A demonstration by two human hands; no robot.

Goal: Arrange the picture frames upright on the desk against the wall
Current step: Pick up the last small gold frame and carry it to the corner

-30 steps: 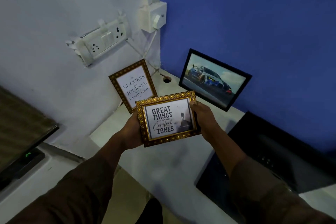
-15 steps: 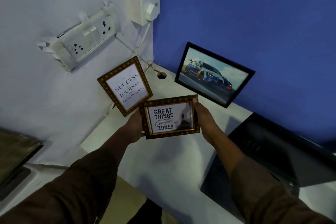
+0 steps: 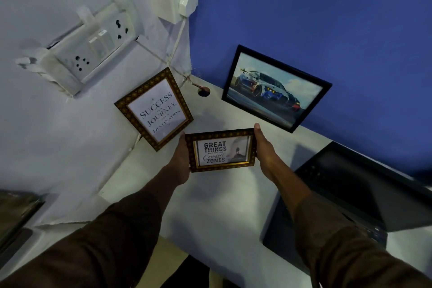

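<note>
Both sets of fingers are closed on the small gold-edged frame (image 3: 221, 150), the left hand (image 3: 181, 160) clamped on its left short side and the right hand (image 3: 264, 149) on its right short side, thumb tip (image 3: 257, 126) hooked over the top corner. Between the hands the frame sits landscape, long axis running from one hand to the other, its printed face turned up and back toward the person, top edge toward the corner of the room. Whether its bottom edge is touching the counter (image 3: 210, 206) I cannot tell; it looks at or just above the surface. I'd say this is the placing step for the third frame: next it wants easing toward the wall and leaning back so it stands, then letting go gently. Just beyond the left fingers the portrait "Success" frame (image 3: 154, 109) leans on the white wall (image 3: 70, 135); beyond the right fingertips the black car picture (image 3: 275, 87) leans on the blue wall (image 3: 327, 18). A dark laptop (image 3: 350, 194) lies right of the right wrist.
</note>
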